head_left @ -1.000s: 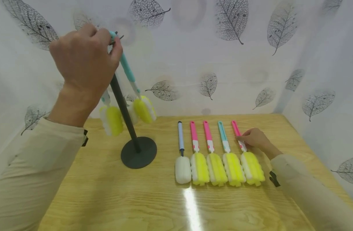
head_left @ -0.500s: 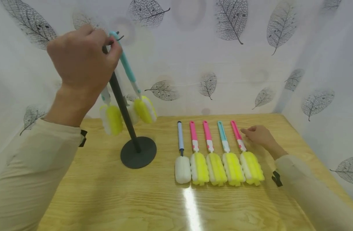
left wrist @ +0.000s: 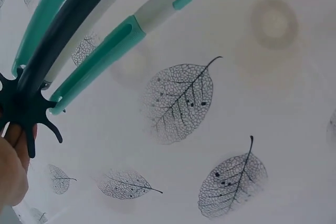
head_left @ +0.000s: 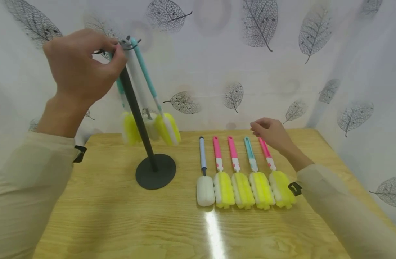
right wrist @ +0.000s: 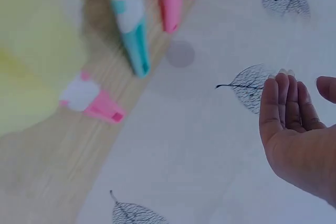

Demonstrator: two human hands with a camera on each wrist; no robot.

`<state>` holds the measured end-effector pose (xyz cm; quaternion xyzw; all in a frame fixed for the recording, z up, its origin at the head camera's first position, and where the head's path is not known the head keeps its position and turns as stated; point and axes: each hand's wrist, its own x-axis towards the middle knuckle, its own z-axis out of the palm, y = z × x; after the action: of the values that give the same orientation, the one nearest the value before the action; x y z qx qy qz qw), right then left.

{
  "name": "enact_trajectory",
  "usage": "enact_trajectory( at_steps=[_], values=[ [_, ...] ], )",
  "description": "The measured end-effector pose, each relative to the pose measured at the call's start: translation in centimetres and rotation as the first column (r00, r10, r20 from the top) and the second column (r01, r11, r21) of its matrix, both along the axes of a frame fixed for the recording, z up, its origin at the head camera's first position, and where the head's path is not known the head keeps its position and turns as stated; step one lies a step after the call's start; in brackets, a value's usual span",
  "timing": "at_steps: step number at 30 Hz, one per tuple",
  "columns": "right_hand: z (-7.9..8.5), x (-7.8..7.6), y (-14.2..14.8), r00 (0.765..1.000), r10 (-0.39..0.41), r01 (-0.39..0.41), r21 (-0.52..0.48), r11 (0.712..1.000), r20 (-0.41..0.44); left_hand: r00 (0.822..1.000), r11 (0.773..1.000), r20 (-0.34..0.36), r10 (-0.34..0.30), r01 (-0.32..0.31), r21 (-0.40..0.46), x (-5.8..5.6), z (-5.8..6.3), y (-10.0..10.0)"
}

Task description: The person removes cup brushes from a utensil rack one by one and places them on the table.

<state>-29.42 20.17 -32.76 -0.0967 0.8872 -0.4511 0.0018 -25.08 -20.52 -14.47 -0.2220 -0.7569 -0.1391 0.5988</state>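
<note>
My left hand (head_left: 82,68) pinches the hooked top of a black stand (head_left: 138,111), its thumb and fingers at the hooks. From below, the left wrist view shows my fingers against the dark hook ring (left wrist: 21,103). Sponge bottle brushes hang there: a teal-handled one (head_left: 144,70) at the right, another with a yellow sponge (head_left: 131,127) partly behind the pole, and a white-sponge brush (head_left: 151,127) at the back. My right hand (head_left: 270,133), holding nothing, hovers over the handle end of a pink bottle brush (head_left: 267,153); its fingers are loosely bent in the right wrist view.
Left of that pink brush, several more bottle brushes lie in a row: a teal one (head_left: 250,154), two pink ones, and a blue-handled one with a white sponge (head_left: 205,190). The stand's round base (head_left: 156,180) rests on the wooden table (head_left: 146,226). A leaf-print curtain (head_left: 198,64) hangs behind.
My left hand has shifted left and slightly down, and the hanging brushes have swung round with the hooks. My right hand has let go of the rightmost pink brush and moved up and left.
</note>
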Motion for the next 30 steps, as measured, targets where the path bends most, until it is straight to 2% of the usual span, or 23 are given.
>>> enact_trajectory(
  at_steps=[7, 10, 11, 15, 18, 21, 24, 27, 30],
  values=[
    [3.8, -1.2, -5.5, 0.989, 0.121, -0.130, -0.127, 0.983, -0.082, 0.991, 0.991, 0.023, -0.131, 0.131, 0.018, -0.1, 0.1, -1.4],
    [4.9, -1.8, -8.1, 0.979, 0.169, -0.185, -0.153, 0.971, -0.113, 0.988, 0.989, 0.042, -0.146, 0.146, 0.016, 0.1, 0.1, -1.8],
    [5.4, -1.5, -9.1, 0.975, 0.187, -0.204, -0.154, 0.967, -0.120, 0.989, 0.990, 0.048, -0.140, 0.140, 0.007, 0.1, 0.1, -1.9],
    [6.5, -1.1, -13.0, 0.945, 0.272, -0.303, -0.172, 0.937, -0.181, 0.998, 0.995, 0.055, -0.044, 0.049, -0.088, 0.6, 0.1, -2.0],
    [6.9, -1.0, -15.7, 0.915, 0.331, -0.372, -0.169, 0.913, -0.229, 0.999, 0.980, 0.040, 0.031, -0.023, -0.199, 1.0, 0.3, -1.8],
    [7.5, -0.9, -18.2, 0.884, 0.375, -0.426, -0.148, 0.893, -0.279, 0.995, 0.966, 0.036, 0.090, -0.079, -0.245, 1.3, 0.4, -1.4],
    [8.6, -0.3, -20.3, 0.865, 0.395, -0.448, -0.119, 0.886, -0.310, 0.988, 0.965, 0.070, 0.137, -0.117, -0.234, 1.4, 0.5, -0.8],
    [9.9, 1.0, -21.7, 0.854, 0.398, -0.452, -0.098, 0.887, -0.336, 0.979, 0.966, 0.104, 0.175, -0.150, -0.209, 1.4, 0.5, -0.3],
    [11.0, 2.3, -22.7, 0.862, 0.369, -0.429, -0.113, 0.896, -0.348, 0.969, 0.961, 0.119, 0.217, -0.190, -0.203, 1.4, 0.7, 0.2]
  ],
)
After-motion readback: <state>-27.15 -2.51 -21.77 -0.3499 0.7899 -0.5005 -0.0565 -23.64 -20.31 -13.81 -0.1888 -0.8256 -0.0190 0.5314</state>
